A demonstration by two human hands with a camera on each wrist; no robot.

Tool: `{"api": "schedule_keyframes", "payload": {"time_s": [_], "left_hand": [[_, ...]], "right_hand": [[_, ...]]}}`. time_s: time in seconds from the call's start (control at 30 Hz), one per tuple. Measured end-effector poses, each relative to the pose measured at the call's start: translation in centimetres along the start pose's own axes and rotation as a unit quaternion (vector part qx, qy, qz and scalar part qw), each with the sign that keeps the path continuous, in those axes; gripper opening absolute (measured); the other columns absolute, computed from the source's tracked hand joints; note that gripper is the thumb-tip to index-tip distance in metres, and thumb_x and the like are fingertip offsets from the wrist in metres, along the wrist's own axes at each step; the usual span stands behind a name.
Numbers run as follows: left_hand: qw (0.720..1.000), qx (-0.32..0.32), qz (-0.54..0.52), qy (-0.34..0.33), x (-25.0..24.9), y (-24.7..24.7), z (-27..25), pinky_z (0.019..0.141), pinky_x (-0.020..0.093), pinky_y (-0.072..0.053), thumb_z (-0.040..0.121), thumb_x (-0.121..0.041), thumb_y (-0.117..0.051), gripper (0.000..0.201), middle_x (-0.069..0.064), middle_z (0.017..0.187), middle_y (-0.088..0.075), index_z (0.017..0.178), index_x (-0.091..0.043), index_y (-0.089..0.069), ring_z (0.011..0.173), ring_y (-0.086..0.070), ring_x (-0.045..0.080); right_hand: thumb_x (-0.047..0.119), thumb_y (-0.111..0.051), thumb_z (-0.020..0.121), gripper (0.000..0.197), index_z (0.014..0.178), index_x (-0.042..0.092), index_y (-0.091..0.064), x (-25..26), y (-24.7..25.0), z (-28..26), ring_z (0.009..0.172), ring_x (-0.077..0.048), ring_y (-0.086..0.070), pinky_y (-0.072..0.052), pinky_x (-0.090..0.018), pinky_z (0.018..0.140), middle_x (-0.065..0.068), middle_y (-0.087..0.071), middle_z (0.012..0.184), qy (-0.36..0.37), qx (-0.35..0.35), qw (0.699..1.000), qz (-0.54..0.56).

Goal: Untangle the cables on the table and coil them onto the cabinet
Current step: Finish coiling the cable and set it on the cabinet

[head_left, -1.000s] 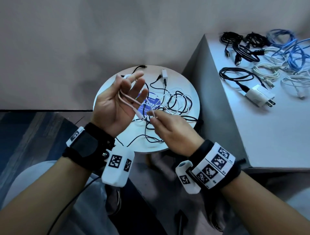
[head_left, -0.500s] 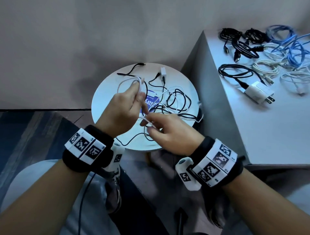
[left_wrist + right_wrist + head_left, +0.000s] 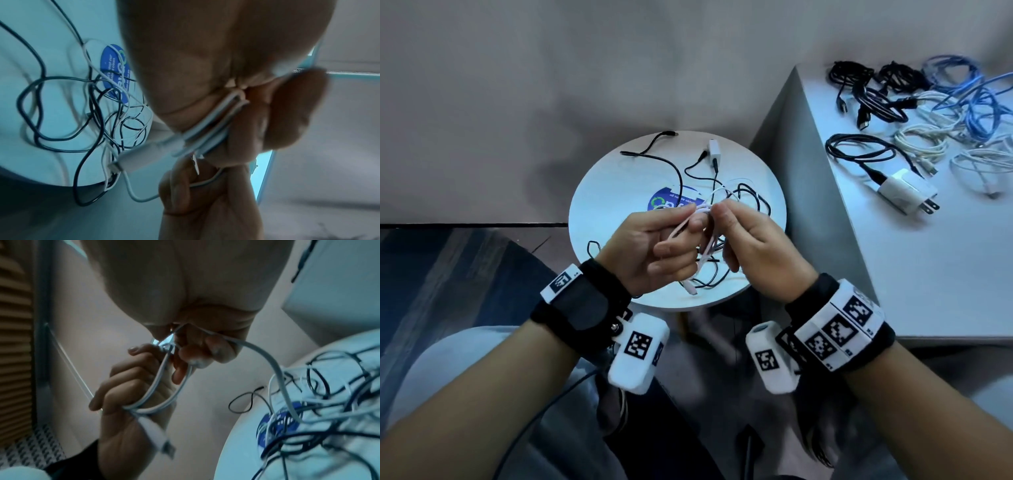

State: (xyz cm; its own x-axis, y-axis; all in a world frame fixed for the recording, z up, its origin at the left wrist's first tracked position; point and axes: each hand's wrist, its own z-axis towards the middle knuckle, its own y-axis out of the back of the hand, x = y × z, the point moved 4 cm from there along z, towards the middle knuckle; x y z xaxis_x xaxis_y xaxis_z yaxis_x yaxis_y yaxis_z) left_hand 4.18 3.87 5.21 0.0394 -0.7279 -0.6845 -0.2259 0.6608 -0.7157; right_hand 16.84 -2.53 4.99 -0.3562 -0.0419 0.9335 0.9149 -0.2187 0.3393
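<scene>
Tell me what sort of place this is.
Probably an indoor room set up for a cable-sorting recording, not a workshop. A small round white table stands against a bare wall with tangled cables on it. Beside it is a pale cabinet holding coiled cables and a charger.

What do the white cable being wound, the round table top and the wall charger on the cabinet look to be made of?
White cable: flexible plastic or rubber jacket, smooth and matte; it bends in soft loops round the left hand.
Round table top: smooth pale surface with soft sheen, probably laminate or painted board; cannot tell which.
Wall charger: hard white plastic, with metal-looking prongs.
</scene>
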Motion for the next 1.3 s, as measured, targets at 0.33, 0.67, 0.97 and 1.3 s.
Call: {"api": "schedule_keyframes", "payload": {"time_s": [0.33,0.67,0.97,1.3], "left_hand": [[0.999,0.018,-0.029,-0.018,-0.2,0.2,0.2,0.038,0.019,-0.03,0.105,-0.033,-0.036,0.034,-0.008,0.049,-0.042,0.094,-0.014,-0.061,0.031,-0.026,0.007],[0.96,-0.143,-0.095,-0.221,-3.5,2.4,-0.4,0.079,0.03,-0.059,0.11,-0.015,-0.026,0.051,0.007,0.089,-0.069,0.106,0.008,-0.07,0.079,-0.075,0.011],[0.79,-0.236,0.565,-0.04,-0.8,3.3,0.0,0.067,0.039,-0.049,0.109,-0.016,-0.038,0.025,0.011,0.075,-0.063,0.108,0.007,-0.049,0.06,-0.055,0.018],[0.963,-0.095,0.245,-0.052,-0.6,0.3,0.6,0.049,0.03,-0.034,0.103,-0.032,-0.038,0.033,-0.008,0.048,-0.029,0.082,-0.012,-0.056,0.035,-0.026,0.009]], "right_hand": [[0.042,-0.04,0.102,0.042,0.092,0.006,-0.059,-0.2,-0.9,0.3,0.047,-0.007,-0.038,-0.031,-0.019,0.046,-0.008,-0.047,0.064,-0.033,-0.015,0.992,0.124],[0.028,-0.038,0.107,0.022,0.105,0.011,-0.051,-1.6,-3.2,-1.0,0.043,-0.019,-0.059,-0.046,-0.032,0.052,-0.011,-0.061,0.069,-0.074,0.062,0.99,-0.102],[0.025,-0.056,0.096,0.022,0.074,0.024,-0.056,0.3,-3.7,-1.3,0.062,-0.013,-0.045,-0.038,-0.035,0.064,0.01,-0.049,0.059,0.001,0.072,0.98,-0.184],[0.022,-0.056,0.098,0.01,0.089,0.023,-0.05,0.9,1.3,-0.1,0.06,-0.017,-0.046,-0.042,-0.034,0.059,0.002,-0.052,0.07,0.067,-0.119,0.99,-0.023]]}}
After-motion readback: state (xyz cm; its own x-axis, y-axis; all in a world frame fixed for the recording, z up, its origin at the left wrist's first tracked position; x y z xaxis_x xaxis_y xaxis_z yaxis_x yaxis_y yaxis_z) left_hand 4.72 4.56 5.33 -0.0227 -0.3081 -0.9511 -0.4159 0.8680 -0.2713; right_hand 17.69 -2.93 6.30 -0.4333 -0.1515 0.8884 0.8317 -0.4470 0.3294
